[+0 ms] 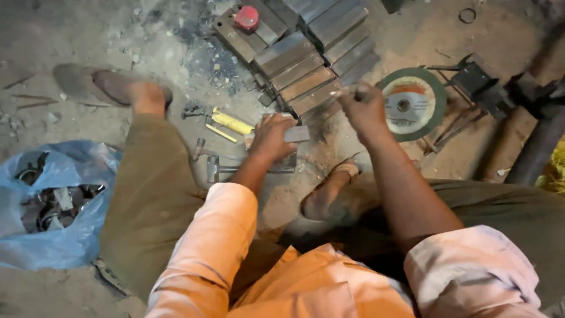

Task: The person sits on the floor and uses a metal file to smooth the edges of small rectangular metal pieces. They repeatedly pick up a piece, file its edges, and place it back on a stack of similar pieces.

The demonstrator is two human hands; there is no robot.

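My left hand (pixel 272 137) presses down on a short flat metal bar (pixel 295 134) that lies on the dirt floor between my legs. My right hand (pixel 362 106) is raised a little above and to the right of it, pinching a small thin pale marker (pixel 339 92) between the fingertips. Just beyond both hands lies a stack of similar flat steel bars (pixel 312 59), laid side by side in rows.
A green cutting disc (pixel 412 103) lies right of the bars, beside dark metal machine parts (pixel 488 85). A yellow-handled tool (pixel 231 122) and a metal square (pixel 212 168) lie left of my hand. A blue plastic bag (pixel 53 206) of metal pieces sits at the left. A red cap (pixel 246 17) rests on the bars.
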